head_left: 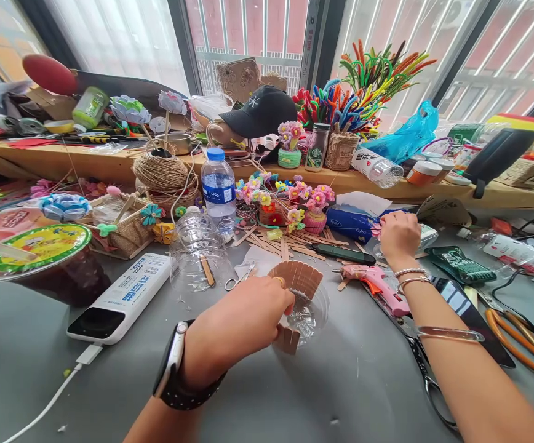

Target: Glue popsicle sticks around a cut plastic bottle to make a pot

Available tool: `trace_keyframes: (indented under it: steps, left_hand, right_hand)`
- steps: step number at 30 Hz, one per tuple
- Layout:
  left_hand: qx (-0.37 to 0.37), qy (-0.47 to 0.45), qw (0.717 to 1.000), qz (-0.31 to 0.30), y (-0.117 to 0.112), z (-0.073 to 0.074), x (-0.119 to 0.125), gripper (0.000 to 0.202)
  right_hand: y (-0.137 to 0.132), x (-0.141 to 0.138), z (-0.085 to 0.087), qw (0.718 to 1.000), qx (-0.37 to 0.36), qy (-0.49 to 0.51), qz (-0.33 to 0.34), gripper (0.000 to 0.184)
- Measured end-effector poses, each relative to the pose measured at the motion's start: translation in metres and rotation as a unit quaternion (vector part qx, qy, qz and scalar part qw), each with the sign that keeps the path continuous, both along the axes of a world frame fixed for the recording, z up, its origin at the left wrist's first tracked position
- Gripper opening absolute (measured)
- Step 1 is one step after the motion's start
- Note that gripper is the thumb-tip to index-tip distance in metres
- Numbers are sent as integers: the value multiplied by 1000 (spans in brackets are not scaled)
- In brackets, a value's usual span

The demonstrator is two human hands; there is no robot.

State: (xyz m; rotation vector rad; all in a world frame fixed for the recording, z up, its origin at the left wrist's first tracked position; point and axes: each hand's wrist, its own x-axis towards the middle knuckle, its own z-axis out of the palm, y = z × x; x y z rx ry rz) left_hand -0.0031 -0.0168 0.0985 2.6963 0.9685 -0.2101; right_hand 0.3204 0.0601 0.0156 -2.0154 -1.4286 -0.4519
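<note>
My left hand (pixel 243 314) is closed on the rim of a clear plastic bottle base (pixel 310 314). Flat wooden craft sticks (pixel 297 275) stand side by side along part of that rim, with a shorter group at the near side. Farther off to the right, my right hand (pixel 400 237) has its fingers curled beside a blue packet (pixel 352 223). A small pink bit shows at its fingertips, but what they hold is unclear. A pink glue gun (pixel 373 284) lies between the hands. Small scissors (pixel 239 278) rest beyond the left hand.
Loose craft sticks (pixel 274 243) and a green utility knife (pixel 343 253) lie behind the base. A cut bottle top (pixel 197 249), a power bank (pixel 126 295) and a drink cup (pixel 59 271) stand left. Black scissors (pixel 417 351), a phone (pixel 472 320) and orange-handled scissors (pixel 518 344) lie right.
</note>
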Motion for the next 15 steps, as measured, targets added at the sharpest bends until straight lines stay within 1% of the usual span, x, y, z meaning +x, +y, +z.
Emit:
trace_keyframes:
  steps: [4,7,8,10,11,12,13,15]
  left_hand:
    - [11,4,1000,-4,-1,-1,1,15]
    - [30,-10,999,-4,-5,2,0,13]
    - [30,-17,999,-6,-6,5,-1,14]
    - [25,-42,999,-12,-8,10,-2,23]
    - [23,-60,998,-13,-8,12,-3,28]
    - [25,-84,996,-9,-8,14,-3,31]
    - [29,-111,993,2,-6,16,-2,30]
    - [35,-175,983,38,0,15,1,23]
  right_hand:
    - [-9,15,-1,998,33,50,-14,22]
    - [-14,23,1,991,70,110,-24,18]
    - [-14,24,3,987,85,134,-31,17]
    - [-14,21,9,975,105,192,-31,16]
    - [-13,17,12,968,108,225,-23,15]
    - [-13,10,16,960,96,261,5,15]
    - [-14,2,21,951,87,297,31,18]
    - [-20,-21,30,929,51,356,93,23]
